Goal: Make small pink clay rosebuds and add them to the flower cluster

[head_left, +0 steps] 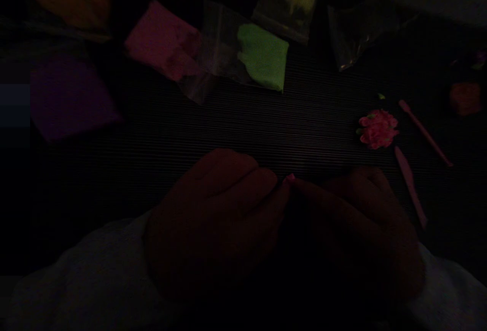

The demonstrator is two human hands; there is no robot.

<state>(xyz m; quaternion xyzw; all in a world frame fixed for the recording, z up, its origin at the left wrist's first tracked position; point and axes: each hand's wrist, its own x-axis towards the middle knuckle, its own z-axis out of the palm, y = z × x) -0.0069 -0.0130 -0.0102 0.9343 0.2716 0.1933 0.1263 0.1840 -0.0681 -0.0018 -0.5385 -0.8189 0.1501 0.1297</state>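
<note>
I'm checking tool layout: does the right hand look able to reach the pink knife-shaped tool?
Likely yes: the pink knife-shaped tool lies beside the right hand, nothing visible between, though that hand touches a pink bit.

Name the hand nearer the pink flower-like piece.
Right. The right hand is just below the flower-like piece in view; the left hand is farther, down and left.

Left hand (220,219) curled, knuckles up, fingertips drawn inward. Right hand (365,219) bent, forefinger reaching toward left fingertips. Sleeved forearms (91,265) angle inward.
</note>
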